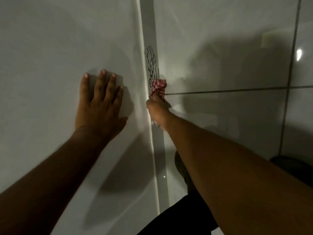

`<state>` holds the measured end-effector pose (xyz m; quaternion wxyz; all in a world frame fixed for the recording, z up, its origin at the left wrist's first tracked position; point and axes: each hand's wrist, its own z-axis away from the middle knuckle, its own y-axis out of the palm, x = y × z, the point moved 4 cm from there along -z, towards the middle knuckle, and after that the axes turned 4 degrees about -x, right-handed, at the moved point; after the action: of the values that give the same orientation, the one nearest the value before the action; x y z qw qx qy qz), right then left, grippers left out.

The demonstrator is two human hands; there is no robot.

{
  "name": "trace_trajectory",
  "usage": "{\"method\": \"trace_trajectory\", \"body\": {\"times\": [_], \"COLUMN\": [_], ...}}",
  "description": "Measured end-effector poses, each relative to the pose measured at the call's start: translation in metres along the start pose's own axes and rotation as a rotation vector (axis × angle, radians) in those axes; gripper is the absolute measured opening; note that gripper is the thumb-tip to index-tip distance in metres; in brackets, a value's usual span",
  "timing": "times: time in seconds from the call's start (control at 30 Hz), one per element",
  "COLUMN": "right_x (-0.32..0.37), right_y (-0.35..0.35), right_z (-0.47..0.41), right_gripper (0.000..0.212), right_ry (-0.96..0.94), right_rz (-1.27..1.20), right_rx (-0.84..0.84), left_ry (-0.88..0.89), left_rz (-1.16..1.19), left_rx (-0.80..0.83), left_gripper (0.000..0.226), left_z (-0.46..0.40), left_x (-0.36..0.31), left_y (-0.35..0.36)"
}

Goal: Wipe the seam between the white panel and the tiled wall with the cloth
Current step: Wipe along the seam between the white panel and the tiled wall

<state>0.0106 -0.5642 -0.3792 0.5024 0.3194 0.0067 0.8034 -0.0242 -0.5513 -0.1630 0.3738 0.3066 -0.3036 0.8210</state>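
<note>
red-checked cloth bunched in our right hand, fingers clamped on it, pressed into seam | left hand flat, fingers spread on white panel | black scribbles above cloth, beside tiled wall | risk: ink smearing

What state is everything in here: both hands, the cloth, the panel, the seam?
Left hand: open, flat on the white panel.
Right hand: grip shut on the cloth.
Cloth: bunched, pressed into the seam.
Seam: black scribbles above the cloth.
</note>
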Motion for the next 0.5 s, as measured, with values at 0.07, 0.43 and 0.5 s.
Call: {"method": "trace_trajectory", "body": {"times": [0.07,0.43,0.5], "right_x": [-0.015,0.071,0.073], "right_y": [0.011,-0.013,-0.014], "right_z": [0.017,-0.012,-0.007], "right_gripper": [0.066,0.061,0.056], "right_ry": [0.07,-0.06,-0.062], "right_rz": [0.034,0.056,0.078], "right_rx": [0.002,-0.075,-0.066], "left_ry": [-0.026,-0.016,0.007], "left_rz": [-0.008,0.048,0.015], "left_rx": [-0.025,0.0,0.012], "left_gripper": [0.088,0.09,0.091], "left_z": [-0.007,-0.013,-0.014], "left_x": [0.009,0.03,0.033], "left_y": [-0.003,-0.011,-0.009]}}
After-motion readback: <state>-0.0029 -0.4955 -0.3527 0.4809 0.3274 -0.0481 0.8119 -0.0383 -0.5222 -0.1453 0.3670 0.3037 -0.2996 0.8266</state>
